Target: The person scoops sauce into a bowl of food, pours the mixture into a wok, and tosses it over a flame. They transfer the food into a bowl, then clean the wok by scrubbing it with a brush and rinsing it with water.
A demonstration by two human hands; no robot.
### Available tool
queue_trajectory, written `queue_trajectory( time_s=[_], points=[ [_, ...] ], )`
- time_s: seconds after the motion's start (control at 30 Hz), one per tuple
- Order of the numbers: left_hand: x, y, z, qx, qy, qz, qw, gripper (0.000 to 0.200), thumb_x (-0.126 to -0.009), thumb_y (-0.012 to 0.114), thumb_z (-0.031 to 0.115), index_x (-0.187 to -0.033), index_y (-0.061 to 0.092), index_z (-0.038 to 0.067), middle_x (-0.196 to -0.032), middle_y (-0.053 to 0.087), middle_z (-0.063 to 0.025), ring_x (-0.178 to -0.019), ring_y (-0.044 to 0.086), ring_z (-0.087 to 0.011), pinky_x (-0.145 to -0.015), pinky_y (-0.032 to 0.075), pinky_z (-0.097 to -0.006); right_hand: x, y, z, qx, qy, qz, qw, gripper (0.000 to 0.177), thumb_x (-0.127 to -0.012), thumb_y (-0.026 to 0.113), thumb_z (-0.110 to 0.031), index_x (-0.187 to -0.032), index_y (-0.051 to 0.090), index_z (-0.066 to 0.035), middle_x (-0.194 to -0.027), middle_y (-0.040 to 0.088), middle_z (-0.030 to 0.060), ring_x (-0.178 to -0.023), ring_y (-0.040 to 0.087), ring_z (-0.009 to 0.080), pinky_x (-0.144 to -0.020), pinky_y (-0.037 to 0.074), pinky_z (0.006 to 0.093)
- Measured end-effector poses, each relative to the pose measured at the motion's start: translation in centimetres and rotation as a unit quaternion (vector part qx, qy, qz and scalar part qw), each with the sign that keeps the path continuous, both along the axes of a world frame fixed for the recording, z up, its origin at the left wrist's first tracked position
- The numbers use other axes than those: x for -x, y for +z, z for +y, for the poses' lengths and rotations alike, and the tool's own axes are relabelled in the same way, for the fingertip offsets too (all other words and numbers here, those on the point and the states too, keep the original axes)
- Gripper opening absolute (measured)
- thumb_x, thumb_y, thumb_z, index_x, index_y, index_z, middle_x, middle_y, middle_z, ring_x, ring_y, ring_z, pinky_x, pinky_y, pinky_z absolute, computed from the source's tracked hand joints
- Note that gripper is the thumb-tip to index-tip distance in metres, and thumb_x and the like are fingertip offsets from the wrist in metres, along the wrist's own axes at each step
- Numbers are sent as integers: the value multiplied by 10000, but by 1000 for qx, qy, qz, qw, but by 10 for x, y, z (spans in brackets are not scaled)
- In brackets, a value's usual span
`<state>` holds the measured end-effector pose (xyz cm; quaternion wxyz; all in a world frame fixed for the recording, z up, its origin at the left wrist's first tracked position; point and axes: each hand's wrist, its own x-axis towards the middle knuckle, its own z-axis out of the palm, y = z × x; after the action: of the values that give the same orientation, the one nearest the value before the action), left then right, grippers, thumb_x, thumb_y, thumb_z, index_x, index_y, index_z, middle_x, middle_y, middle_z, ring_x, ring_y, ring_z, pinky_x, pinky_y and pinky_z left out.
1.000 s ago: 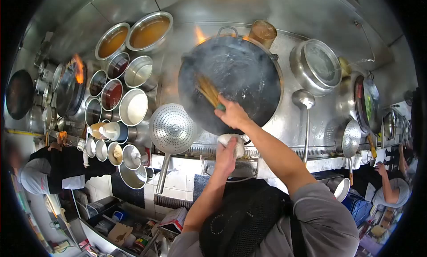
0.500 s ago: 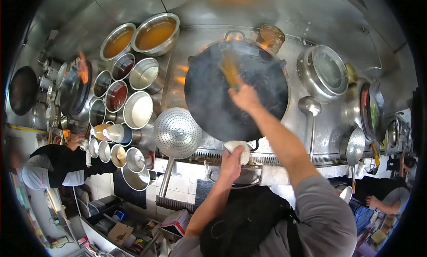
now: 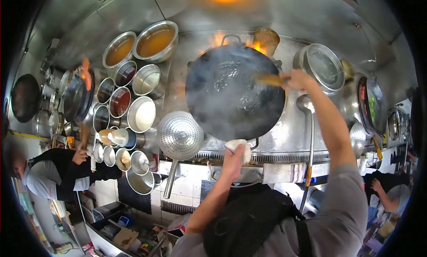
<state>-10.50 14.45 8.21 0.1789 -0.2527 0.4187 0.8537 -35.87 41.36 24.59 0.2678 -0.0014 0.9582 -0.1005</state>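
Note:
Steam rises from a large black wok [image 3: 235, 94] on the stove, with a shiny wet surface inside and flames behind its rim. My right hand [image 3: 299, 80] is closed on the end of a bamboo brush [image 3: 269, 79], whose bristles lie over the wok's right side. At the wok's near edge, my left hand [image 3: 234, 161] grips a folded white cloth [image 3: 240, 149], just left of the wok's near handle [image 3: 255, 143].
A perforated strainer [image 3: 180, 134] lies left of the wok, beside pots of sauces and two bowls of brown liquid [image 3: 155, 40]. A ladle [image 3: 305, 104] and a metal pot [image 3: 324, 66] are on the right. Co-workers [image 3: 53, 172] stand at both sides.
My right hand has moved right with the brush, from the wok's middle to its right rim. The left hand with the cloth has stayed nearly in place. Flames behind the wok are larger.

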Motion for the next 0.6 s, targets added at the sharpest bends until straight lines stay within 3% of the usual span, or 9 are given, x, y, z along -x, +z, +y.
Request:
queue_trajectory(
  time_s=[0.07, 0.1, 0.13, 0.17, 0.27, 0.37, 0.5, 0.57, 0.6],
  points=[
    [2, -2, 2, 4, 8, 2, 1000, 273, -959, 593, 169, -1185, 516, 37, -1067, 618, -63, -911, 636, -188, -717, 560, -375, 13, -40, -48, 179, -83, 30, 980, 586, -761, 693, -246, -1336, 583, -274, -860, 693, 98, -505, 606, 197, -500, 548, 293],
    [6, 0, 3, 4, 11, 3, 1000, 273, -959, 593, 169, -1185, 516, 37, -1067, 618, -63, -911, 636, -188, -717, 560, -375, 0, -36, -88, 159, -80, 6, 984, 571, -778, 676, -279, -1340, 577, -262, -856, 701, 129, -549, 648, 205, -526, 580, 314],
    [7, 3, 2, 7, 14, 14, 1000, 267, -958, 595, 165, -1176, 521, 30, -1060, 620, -63, -915, 635, -190, -720, 556, -368, -13, -70, -108, 132, -23, 106, 985, 579, -795, 658, -312, -1361, 547, -260, -902, 708, 172, -583, 680, 234, -555, 601, 369],
    [4, 5, 2, 7, 13, 22, 1000, 262, -957, 597, 161, -1167, 525, 23, -1054, 621, -64, -920, 635, -191, -723, 552, -361, -36, -69, -131, 176, -81, 49, 980, 555, -797, 665, -310, -1329, 570, -185, -1011, 690, 218, -886, 689, 367, -710, 587, 446],
    [4, -7, 2, 18, -6, 17, 1000, 280, -959, 595, 160, -1196, 510, 38, -1080, 613, -63, -948, 628, -193, -734, 553, -373, -93, -116, -143, 163, 3, 108, 981, 619, -815, 654, -369, -1394, 480, -233, -1106, 643, 277, -1051, 613, 445, -934, 490, 499],
    [0, 4, 1, 8, 7, -24, 1000, 310, -961, 597, 169, -1231, 486, 64, -1114, 600, -59, -973, 620, -192, -744, 556, -390, -133, -60, -106, 44, 118, -5, 992, 616, -829, 659, -359, -1408, 449, -337, -1068, 660, 224, -1006, 642, 407, -877, 518, 498],
    [-2, 13, -2, -42, -20, -4, 999, 336, -969, 591, 178, -1261, 465, 71, -1153, 593, -62, -1011, 610, -190, -795, 548, -388, -93, -36, -27, -126, 78, 79, 986, 610, -848, 659, -380, -1417, 451, -312, -1004, 678, 216, -953, 667, 372, -833, 525, 492],
    [1, 2, -3, -40, -26, 22, 999, 346, -969, 588, 166, -1266, 459, 44, -1172, 587, -68, -1033, 602, -182, -854, 527, -363, -40, -89, -14, 0, 69, 203, 977, 609, -855, 657, -355, -1426, 454, -301, -916, 686, 165, -801, 697, 310, -674, 560, 442],
    [1, -8, -3, -29, -28, 8, 999, 341, -969, 584, 158, -1260, 461, 30, -1165, 590, -71, -1034, 601, -180, -871, 518, -354, -28, -77, -46, 119, -60, 90, 987, 631, -853, 664, -343, -1441, 441, -282, -860, 669, 138, -713, 686, 270, -590, 550, 402]
  ],
)
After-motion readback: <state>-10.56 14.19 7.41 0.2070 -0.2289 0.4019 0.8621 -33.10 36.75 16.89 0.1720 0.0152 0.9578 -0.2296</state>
